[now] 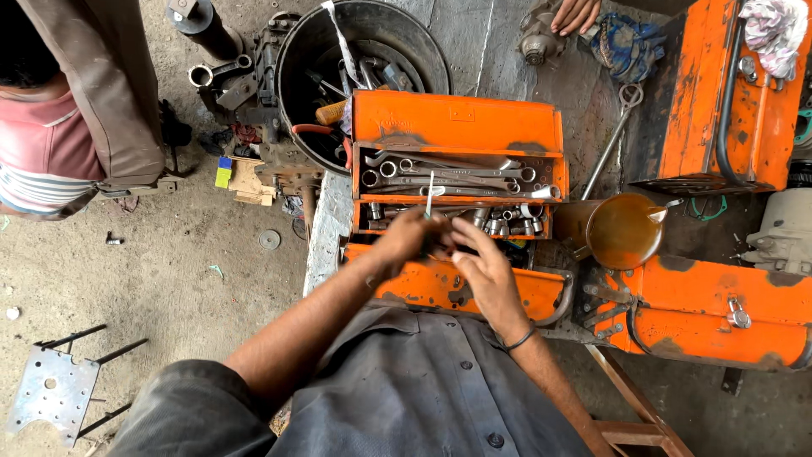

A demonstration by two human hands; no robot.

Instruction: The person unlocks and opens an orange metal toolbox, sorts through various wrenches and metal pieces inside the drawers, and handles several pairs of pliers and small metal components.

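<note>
Left hand (408,237) pinches a thin white stick-like tool (430,195) upright over the open orange metal toolbox (457,123) full of steel wrenches (448,173); right hand (484,269) touches it, fingers curled, grip unclear.

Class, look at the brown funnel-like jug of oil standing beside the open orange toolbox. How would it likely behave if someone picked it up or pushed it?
The jug looks nearly brimful, so a push would probably slop oil over its rim. Its oily sheen suggests a slippery grip. Standing among the orange toolbox and orange metal parts, it seems unlikely to slide far.
</note>
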